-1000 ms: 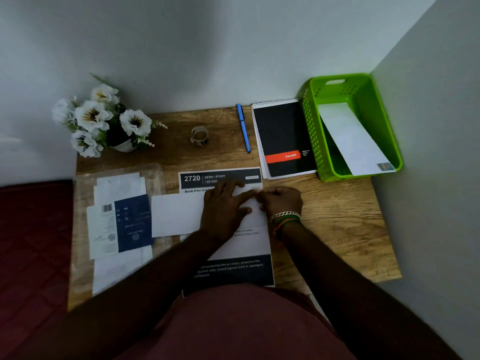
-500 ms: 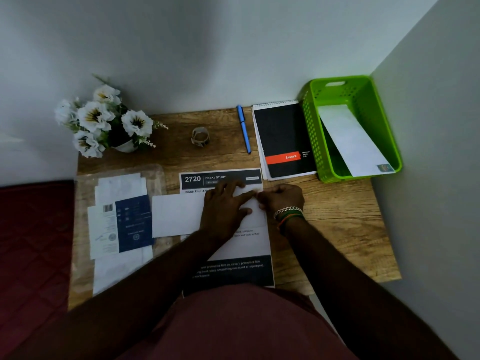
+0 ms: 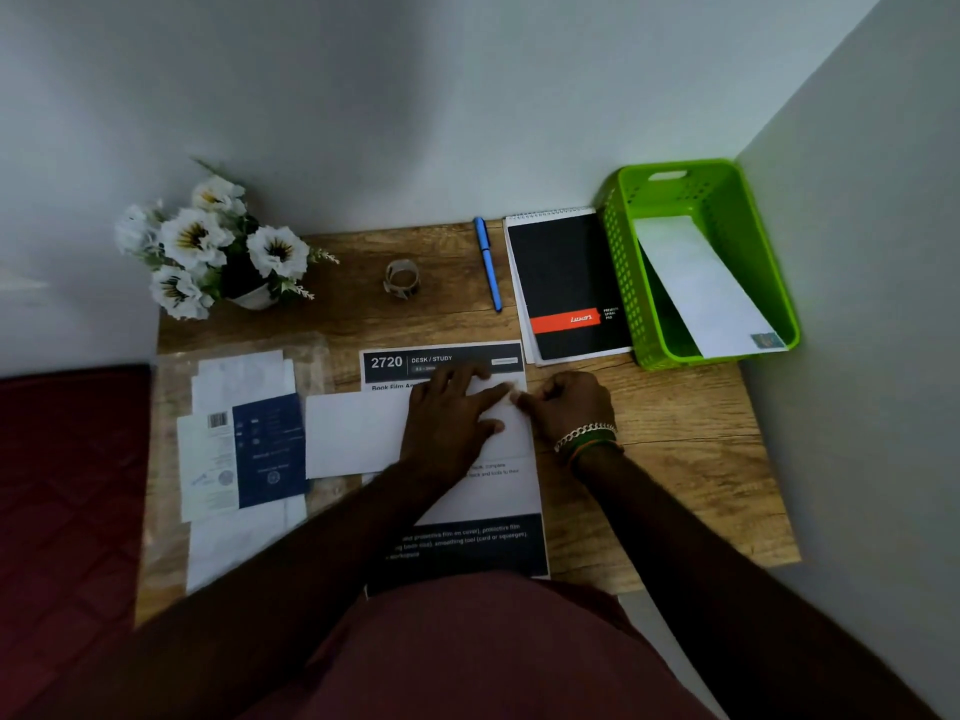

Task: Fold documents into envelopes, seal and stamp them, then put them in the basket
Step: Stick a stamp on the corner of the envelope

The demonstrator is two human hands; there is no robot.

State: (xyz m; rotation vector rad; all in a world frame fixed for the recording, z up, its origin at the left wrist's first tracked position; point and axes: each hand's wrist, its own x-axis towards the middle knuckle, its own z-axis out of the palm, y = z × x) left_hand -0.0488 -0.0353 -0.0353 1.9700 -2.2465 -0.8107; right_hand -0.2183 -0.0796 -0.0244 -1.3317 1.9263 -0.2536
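Observation:
A white envelope (image 3: pixel 353 433) lies across the middle of the wooden desk, on top of a printed sheet (image 3: pixel 467 543) headed "2720". My left hand (image 3: pixel 447 423) rests flat on the envelope's right half, fingers spread. My right hand (image 3: pixel 569 407), with bracelets at the wrist, pinches the envelope's right end with its fingertips. A green basket (image 3: pixel 623 272) stands at the back right with one stamped white envelope (image 3: pixel 701 288) inside. A stack of documents (image 3: pixel 244 454) in a clear sleeve lies at the left. A small roll (image 3: pixel 401 279), tape or stamps, sits at the back.
A pot of white flowers (image 3: pixel 218 246) stands at the back left corner. A blue pen (image 3: pixel 488 262) and a black spiral pad (image 3: pixel 566 288) lie left of the basket. Walls close off the back and right. A dark red cushion (image 3: pixel 67 485) borders the desk's left edge.
Both hands stay on the envelope's right end almost unmoved; the right fingertips have shifted slightly at the edge.

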